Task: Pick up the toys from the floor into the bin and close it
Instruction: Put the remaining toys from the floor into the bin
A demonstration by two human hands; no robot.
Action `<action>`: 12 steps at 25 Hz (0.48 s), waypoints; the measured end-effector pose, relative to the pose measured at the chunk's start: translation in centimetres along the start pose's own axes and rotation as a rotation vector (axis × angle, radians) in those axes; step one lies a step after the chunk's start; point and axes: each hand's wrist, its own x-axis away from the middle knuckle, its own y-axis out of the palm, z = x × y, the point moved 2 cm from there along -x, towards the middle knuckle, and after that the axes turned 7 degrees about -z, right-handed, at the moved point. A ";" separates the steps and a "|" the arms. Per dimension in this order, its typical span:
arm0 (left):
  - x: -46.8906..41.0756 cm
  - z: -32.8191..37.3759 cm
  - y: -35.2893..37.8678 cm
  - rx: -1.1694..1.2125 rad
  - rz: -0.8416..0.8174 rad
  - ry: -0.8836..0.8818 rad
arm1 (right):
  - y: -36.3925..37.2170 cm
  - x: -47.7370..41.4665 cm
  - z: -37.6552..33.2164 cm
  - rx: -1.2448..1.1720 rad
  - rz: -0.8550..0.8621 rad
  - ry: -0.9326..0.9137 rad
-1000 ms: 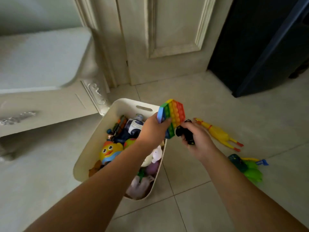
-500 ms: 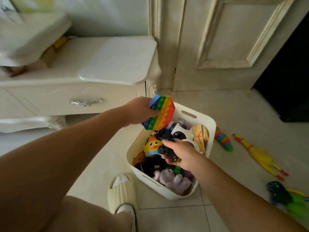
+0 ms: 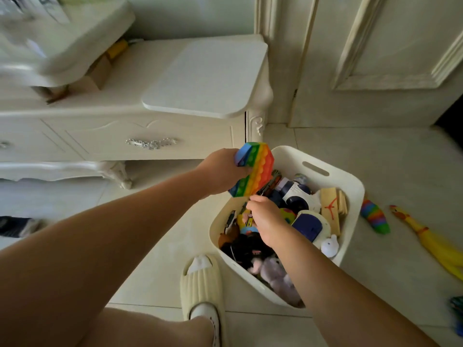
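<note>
My left hand [image 3: 220, 171] grips a rainbow-striped octagonal silicone bubble toy [image 3: 256, 169], with my fingers curled round its blue edge. The toy stands on edge over the far-left corner of the open white plastic bin [image 3: 350, 189]. Its bubbled face is turned toward me, and its stripes run steeply from top to bottom.

My right hand [image 3: 265, 219] reaches down into the bin, knuckles up, with the fingers curled in among the toys. I cannot tell whether they hold anything.

The bin sits on the pale tiled floor [image 3: 375, 151]. Its long axis runs from the slot-handled far wall back toward my cream ribbed slipper [image 3: 200, 279], which is just beside its near-left wall. Inside lie a white and navy robot toy [image 3: 298, 196], a purple plush [image 3: 275, 274] and a pale wooden block [image 3: 329, 209] with a red mark that I cannot read.

On the floor right of the bin lies a rainbow segmented slug toy [image 3: 374, 219]. Beyond it is a yellow rubber chicken [image 3: 431, 241] with its head pointing away from me. Both lie lengthwise from far-left to near-right.

A flat white rounded-corner panel [image 3: 205, 76] lies on the tabletop of the cream carved dresser [image 3: 112, 139].
</note>
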 end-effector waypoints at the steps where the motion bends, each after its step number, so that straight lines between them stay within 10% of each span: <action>1: -0.1 -0.2 -0.3 0.006 0.013 -0.008 | 0.2 0.0 0.0 0.019 -0.007 -0.021; 12: -1.9 0.0 2.9 -0.228 -0.052 0.156 | -5.5 3.1 -3.1 -0.640 -0.122 -0.076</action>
